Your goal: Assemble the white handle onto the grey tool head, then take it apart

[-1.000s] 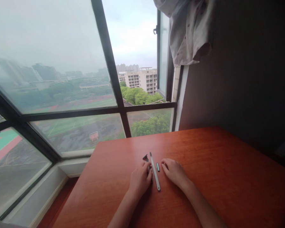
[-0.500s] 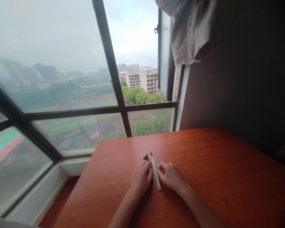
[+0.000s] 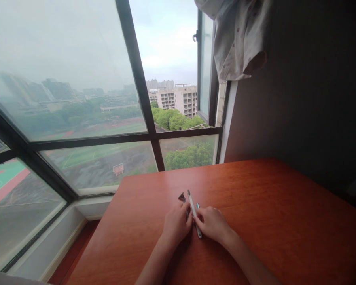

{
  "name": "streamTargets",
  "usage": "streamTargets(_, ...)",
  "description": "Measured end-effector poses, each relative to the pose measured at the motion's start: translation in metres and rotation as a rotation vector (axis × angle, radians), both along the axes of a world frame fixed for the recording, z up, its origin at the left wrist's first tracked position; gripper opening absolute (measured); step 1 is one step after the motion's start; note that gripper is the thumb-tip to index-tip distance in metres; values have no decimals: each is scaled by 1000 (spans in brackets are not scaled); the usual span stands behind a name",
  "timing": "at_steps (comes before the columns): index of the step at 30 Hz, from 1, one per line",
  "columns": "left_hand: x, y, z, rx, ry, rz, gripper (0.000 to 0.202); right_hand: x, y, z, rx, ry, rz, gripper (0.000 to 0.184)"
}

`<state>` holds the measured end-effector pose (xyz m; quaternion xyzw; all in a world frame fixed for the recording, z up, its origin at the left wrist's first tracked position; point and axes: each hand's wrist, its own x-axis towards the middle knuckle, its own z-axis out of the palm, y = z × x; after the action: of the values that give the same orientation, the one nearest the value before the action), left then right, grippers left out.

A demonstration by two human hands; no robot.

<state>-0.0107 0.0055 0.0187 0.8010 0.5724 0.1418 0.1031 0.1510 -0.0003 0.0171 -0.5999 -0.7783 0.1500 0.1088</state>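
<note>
On the table lies a slim, pale toothbrush-like stick (image 3: 191, 200), its dark-tipped end pointing toward the window and its near end (image 3: 199, 234) showing below my fingers. My left hand (image 3: 177, 222) is left of it, fingers closed around a dark razor (image 3: 182, 197); the razor's head sticks out beyond the fingertips and much of its handle is hidden. To the right, my right hand (image 3: 213, 222) has its fingers closed on a small green-tipped object (image 3: 197, 206), mostly covered by the hand. Both hands' thumbs are close to the pale stick; whether they press on it I cannot tell.
The reddish-brown wooden table (image 3: 255, 198) reaches toward a dark-framed window (image 3: 154, 136), with one pane open. A grey garment (image 3: 237, 43) hangs above at the right, beside a dark wall (image 3: 299, 99). Left of the table edge lies a strip of reddish floor (image 3: 74, 253).
My hands have moved slightly closer together, thumbs now nearly meeting over the pale stick. The razor's head has shifted a touch left; the stick has barely moved.
</note>
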Motion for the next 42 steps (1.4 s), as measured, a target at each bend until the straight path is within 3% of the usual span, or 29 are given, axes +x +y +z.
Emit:
streamTargets(6, -5, 3, -5, 37, -112, 14, 8, 2, 1, 1, -15, 16, 5, 27)
streamTargets(13, -6, 10, -15, 45, -466, 70, 7, 2, 0, 2, -5, 9, 21, 28)
streamTargets(15, -5, 12, -17, 7, -626, 72, 6, 2, 0, 1, 6, 18, 22, 28)
streamTargets(18, -4, 13, -14, -104, -847, 44, 32, 3, 1, -1, 11, 69, 27, 28)
streamTargets(20, -5, 13, -8, -178, -884, 16, 28, 5, 3, -2, 14, 122, 27, 28)
streamTargets(24, -6, 14, -1, -243, -1019, 9, 29, 14, 9, 0, 52, 323, -2, 30)
streamTargets(28, -7, 17, -1, -405, -1093, 55, 47, 22, 15, 3, 64, 643, -16, 27)
streamTargets(33, -5, 20, -5, -539, -1097, 78, 63, 20, 16, -2, -51, 934, 94, 41)
streamTargets(42, 0, 14, 4, -594, -1135, 55, 59, 18, 17, -7, -204, 1184, 154, 48)
